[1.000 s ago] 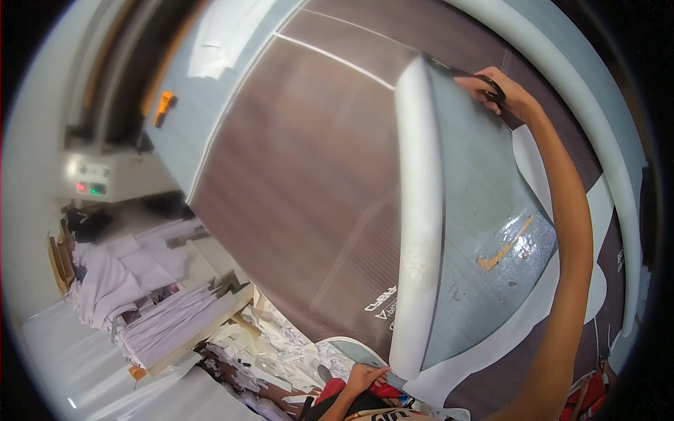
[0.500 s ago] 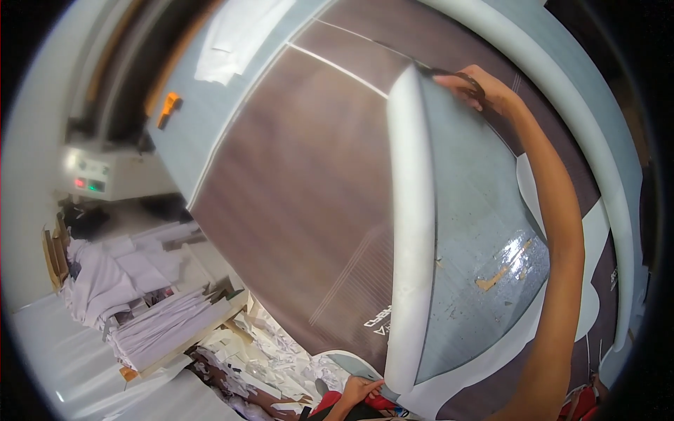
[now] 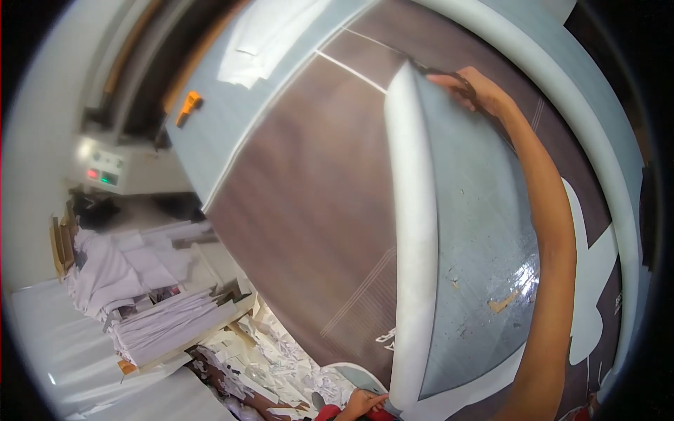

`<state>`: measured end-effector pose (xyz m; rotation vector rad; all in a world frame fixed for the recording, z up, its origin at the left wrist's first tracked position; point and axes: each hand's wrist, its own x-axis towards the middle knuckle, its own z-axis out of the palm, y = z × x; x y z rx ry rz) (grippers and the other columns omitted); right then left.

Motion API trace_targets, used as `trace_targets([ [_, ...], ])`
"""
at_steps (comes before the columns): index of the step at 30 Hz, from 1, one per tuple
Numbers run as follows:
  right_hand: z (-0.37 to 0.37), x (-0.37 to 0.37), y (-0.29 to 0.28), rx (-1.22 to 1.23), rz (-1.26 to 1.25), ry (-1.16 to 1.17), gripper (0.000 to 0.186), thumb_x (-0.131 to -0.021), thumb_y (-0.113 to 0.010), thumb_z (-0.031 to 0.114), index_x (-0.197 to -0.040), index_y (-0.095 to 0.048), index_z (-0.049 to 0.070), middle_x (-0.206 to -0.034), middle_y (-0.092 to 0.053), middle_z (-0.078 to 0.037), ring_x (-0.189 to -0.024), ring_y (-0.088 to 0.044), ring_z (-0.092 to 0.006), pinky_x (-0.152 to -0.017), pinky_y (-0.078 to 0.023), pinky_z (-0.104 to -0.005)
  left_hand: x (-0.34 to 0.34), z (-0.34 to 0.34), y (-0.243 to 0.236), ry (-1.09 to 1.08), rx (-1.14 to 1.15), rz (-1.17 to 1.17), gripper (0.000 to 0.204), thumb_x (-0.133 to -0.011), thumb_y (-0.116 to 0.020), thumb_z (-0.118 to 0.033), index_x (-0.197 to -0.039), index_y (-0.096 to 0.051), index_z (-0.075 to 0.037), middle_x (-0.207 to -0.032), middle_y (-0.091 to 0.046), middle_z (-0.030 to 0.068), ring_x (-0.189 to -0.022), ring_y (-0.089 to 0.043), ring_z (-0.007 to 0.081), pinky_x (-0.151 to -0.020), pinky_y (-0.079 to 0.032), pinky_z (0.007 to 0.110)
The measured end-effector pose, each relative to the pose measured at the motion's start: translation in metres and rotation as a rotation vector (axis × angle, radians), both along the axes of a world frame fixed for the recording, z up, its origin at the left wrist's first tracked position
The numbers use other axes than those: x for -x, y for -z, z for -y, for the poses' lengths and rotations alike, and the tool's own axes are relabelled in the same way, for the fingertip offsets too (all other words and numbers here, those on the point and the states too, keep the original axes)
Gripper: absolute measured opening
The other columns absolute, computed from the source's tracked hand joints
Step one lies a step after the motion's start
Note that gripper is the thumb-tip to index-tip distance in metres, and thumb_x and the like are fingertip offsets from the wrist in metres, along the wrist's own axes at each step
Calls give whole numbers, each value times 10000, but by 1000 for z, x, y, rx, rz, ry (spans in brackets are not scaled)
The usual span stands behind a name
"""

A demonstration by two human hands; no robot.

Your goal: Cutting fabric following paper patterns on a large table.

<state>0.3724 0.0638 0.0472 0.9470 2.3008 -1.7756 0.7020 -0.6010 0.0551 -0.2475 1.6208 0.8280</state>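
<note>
A large dark brown-purple printed sheet of fabric (image 3: 309,189) lies over a grey tabletop (image 3: 477,238). Its cut edge is turned back in a long roll that shows the white underside (image 3: 413,238). At the roll's far end, my right hand (image 3: 484,91) is closed round a pair of dark-handled scissors (image 3: 460,83). Their blades point left into the fabric and are partly hidden by it. Low in the view, my left hand (image 3: 361,404) has its fingers closed at the near end of the roll, by the fabric's edge.
At far left are an orange-handled tool (image 3: 188,107), a white sheet (image 3: 263,42) and a panel with lit buttons (image 3: 103,172). Folded white material (image 3: 126,274) stands above loose scraps (image 3: 288,361). A thick pale roll (image 3: 597,119) curves along the right. White offcuts (image 3: 586,319) lie beside my right arm.
The scissors and turned-back roll have moved a little left across the printed sheet, covering more of its white line. The whole view has shifted slightly. Both hands keep their holds.
</note>
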Motion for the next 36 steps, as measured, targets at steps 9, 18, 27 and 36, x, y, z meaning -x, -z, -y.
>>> trace_targets([
  [9, -2, 42, 5, 9, -39, -17, 529, -762, -789, 575, -620, -528, 137, -510, -400, 41, -451, -368, -87, -432, -238, -273, -10, 21, 17, 128, -178, -325, 417, -953, -680, -246, -613, -715, -8, -538, -664, 82, -420, -606, 148, -453, -508, 318],
  [18, -12, 95, 16, 77, -111, -24, 544, -707, -834, 565, -638, -557, 103, -529, -477, 44, -409, -446, -58, -378, -336, -226, 5, 4, 1, 126, -167, -352, 401, -953, -691, -245, -642, -707, 7, -544, -655, 99, -444, -620, 167, -467, -517, 329],
  [27, -13, 129, 17, -58, -176, -67, 549, -664, -879, 515, -631, -590, 49, -515, -498, 2, -401, -467, -97, -382, -364, -257, -4, 12, 15, 35, -243, -275, 410, -984, -652, -232, -664, -710, 16, -551, -656, 104, -451, -628, 176, -467, -522, 338],
  [36, 58, 68, 33, -352, -115, 32, 410, -785, -765, 404, -730, -714, 1, -557, -550, -108, -532, -506, -197, -578, -429, -398, -36, 45, 21, 53, -88, 62, 414, -936, -702, -359, -803, -762, 29, -678, -719, 111, -540, -666, 140, -541, -535, 260],
])
